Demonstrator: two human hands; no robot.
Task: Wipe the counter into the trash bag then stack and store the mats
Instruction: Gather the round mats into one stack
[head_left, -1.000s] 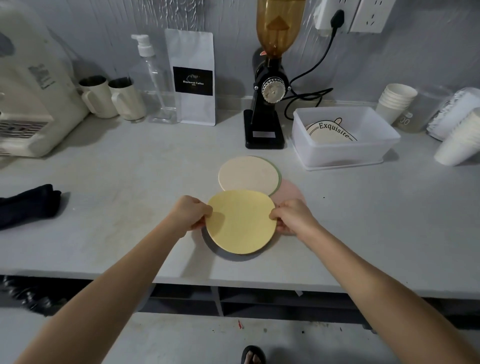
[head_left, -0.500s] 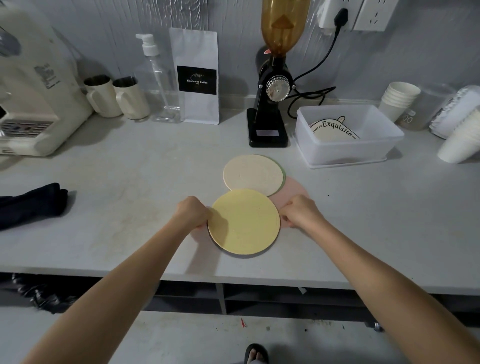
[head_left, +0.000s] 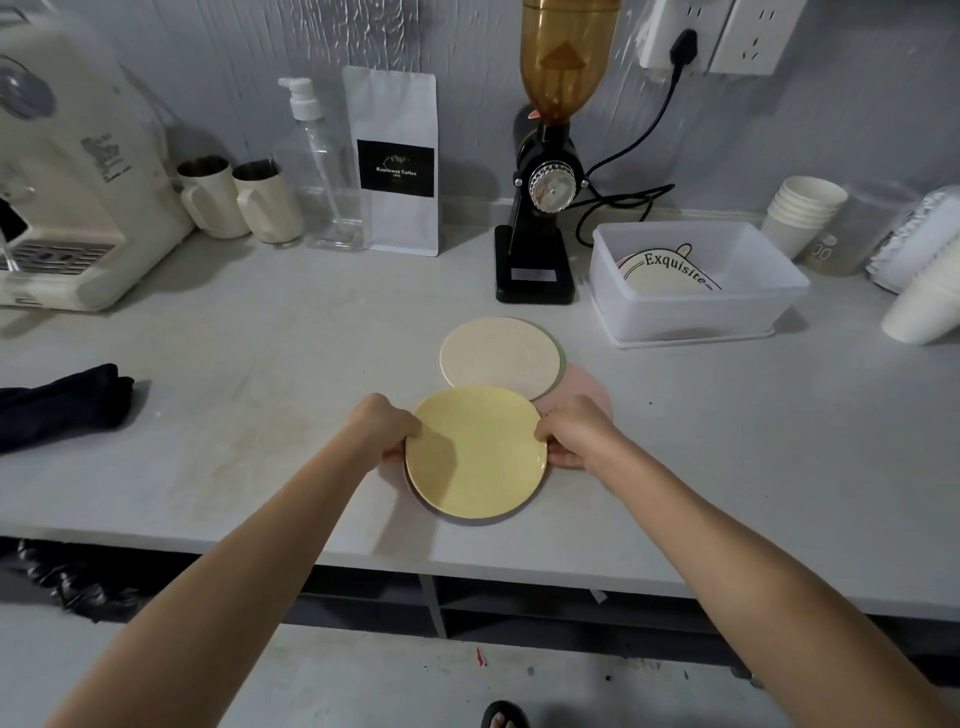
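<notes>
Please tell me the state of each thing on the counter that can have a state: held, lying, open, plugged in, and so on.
yellow mat: held at both edges, over a dark mat
left hand: gripping the yellow mat
right hand: gripping the yellow mat
cream mat: lying flat on a green mat
pink mat: flat, partly covered
plastic box: open, no lid
grinder plug: plugged in
dark cloth: lying bunched
paper cups: stacked

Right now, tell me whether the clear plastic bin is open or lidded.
Open: the clear plastic bin has no lid on top, and a printed round card shows inside.
</notes>
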